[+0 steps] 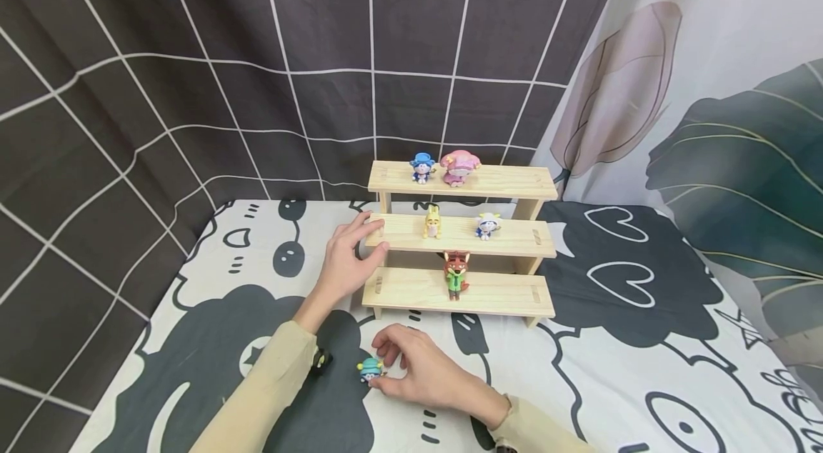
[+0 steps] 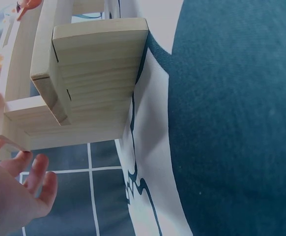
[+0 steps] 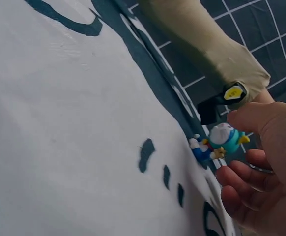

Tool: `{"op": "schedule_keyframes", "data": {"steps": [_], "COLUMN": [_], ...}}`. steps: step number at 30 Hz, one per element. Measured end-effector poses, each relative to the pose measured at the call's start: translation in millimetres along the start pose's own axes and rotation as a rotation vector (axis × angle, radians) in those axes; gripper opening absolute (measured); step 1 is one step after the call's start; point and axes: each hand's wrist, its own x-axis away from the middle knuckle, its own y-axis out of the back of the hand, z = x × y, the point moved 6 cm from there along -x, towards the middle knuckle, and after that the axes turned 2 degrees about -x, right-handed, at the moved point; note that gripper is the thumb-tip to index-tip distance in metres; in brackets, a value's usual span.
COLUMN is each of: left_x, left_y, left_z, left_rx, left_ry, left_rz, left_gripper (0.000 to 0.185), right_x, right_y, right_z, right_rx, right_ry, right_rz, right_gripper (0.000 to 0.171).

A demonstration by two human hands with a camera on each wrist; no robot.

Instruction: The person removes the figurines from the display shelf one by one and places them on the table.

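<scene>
In the head view my left hand [image 1: 347,260] rests at the left end of a pale wooden three-tier display shelf [image 1: 514,242], thumb and index finger touching the middle board. Its other fingers [image 2: 48,189] are loosely bent beyond the board's end in the left wrist view. My right hand [image 1: 427,371] reaches around a small figurine [image 1: 370,369] with a teal hat, which stands on the patterned cloth. In the right wrist view, the figurine [image 3: 224,140] shows in the gap between the thumb and the loosely bent fingers.
On the top tier stand a blue-hatted figurine [image 1: 421,168] and a pink one [image 1: 459,168]. The middle tier bears a yellow rabbit figurine [image 1: 433,222] and a white-hatted one [image 1: 487,226]. A fox figurine [image 1: 456,276] stands on the lowest tier. Dark grid-patterned curtain [image 1: 328,24] hangs behind.
</scene>
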Motion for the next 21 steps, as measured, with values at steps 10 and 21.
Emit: {"op": "schedule_keyframes", "data": {"steps": [10,21], "left_x": [-1.0,0.3], "left_y": [-0.7,-0.3], "left_z": [1.3,-0.6], "left_rx": [0.000,0.000], "left_ry": [0.006,0.018], "left_rz": [0.003,0.010], "left_gripper": [0.039,0.040], "right_x": [0.4,-3.0], "right_y": [29.9,67.6], "right_z": [7.6,22.8], "right_rx": [0.001,0.031], "right_ry": [0.009,0.108], "right_rz": [-0.076,-0.174], "right_gripper": [0.031,0.029]}}
